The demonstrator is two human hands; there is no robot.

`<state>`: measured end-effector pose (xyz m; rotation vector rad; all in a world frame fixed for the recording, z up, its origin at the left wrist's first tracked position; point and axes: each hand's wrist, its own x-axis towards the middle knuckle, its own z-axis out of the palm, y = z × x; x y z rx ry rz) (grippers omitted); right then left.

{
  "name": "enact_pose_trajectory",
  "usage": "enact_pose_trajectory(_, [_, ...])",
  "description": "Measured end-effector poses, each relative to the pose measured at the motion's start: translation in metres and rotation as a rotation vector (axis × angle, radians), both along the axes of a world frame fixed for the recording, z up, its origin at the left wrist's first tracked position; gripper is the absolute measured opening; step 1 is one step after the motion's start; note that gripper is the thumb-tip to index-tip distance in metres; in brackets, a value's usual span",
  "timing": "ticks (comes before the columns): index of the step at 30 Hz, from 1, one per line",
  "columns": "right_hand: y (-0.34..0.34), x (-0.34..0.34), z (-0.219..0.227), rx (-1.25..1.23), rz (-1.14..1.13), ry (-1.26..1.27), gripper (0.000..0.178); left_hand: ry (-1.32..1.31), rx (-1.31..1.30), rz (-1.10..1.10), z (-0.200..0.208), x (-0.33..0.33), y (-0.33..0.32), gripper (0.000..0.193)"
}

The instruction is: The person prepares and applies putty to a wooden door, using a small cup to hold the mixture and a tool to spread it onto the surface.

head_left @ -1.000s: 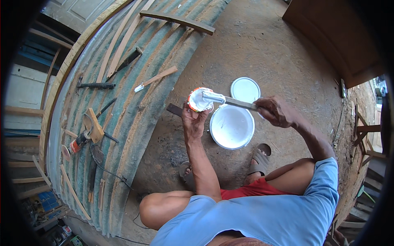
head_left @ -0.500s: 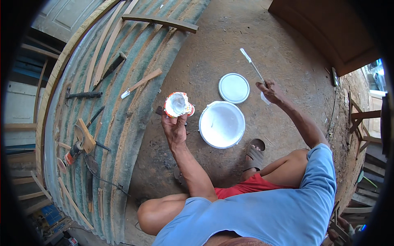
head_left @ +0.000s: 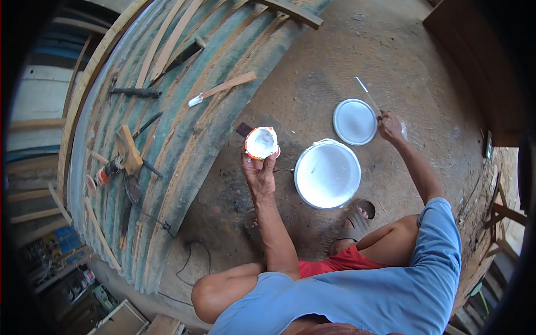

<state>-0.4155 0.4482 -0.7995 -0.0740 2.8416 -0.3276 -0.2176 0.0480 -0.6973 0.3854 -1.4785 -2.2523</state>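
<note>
My left hand (head_left: pixel 259 174) grips a small tub (head_left: pixel 261 143) with a red-orange rim and a white-coated inside, its mouth turned up. In my right hand (head_left: pixel 389 126) is a long thin tool (head_left: pixel 368 96) with a white far end; its exact kind I cannot make out. Something whitish shows beside that hand's outer edge. Between my hands on the ground stands a white bucket (head_left: pixel 327 174), open, its inside white. Its round lid (head_left: pixel 355 122) lies flat just beyond it, beside my right hand.
At left, a corrugated sheet (head_left: pixel 184 162) carries wooden strips, a white-tipped stick (head_left: pixel 228 85), a hammer (head_left: pixel 137 92) and an angle grinder (head_left: pixel 109 170). A small dark block (head_left: pixel 243 129) lies beyond the tub. A brown wooden panel (head_left: pixel 474 72) stands at far right. My sandalled foot (head_left: pixel 357 220) is near the bucket.
The whole view has shifted, so the bucket, lid and sheet appear farther right. My right hand has come closer to the lid. Both hands keep their holds.
</note>
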Motion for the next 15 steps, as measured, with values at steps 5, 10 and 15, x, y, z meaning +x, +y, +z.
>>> enact_pose_trajectory(5, [-0.035,-0.022,-0.017,0.016,0.067,0.077,0.029,-0.060,0.103,0.083,-0.028,0.030,-0.014,0.063])
enact_pose_trajectory(10, [-0.038,-0.032,-0.022,-0.006,0.078,0.109,0.028,-0.075,-0.014,-0.002,-0.021,0.026,-0.005,0.067])
enact_pose_trajectory(15, [-0.039,-0.026,-0.019,-0.091,0.066,-0.022,0.027,-0.007,0.118,-0.080,-0.027,0.002,0.013,0.058])
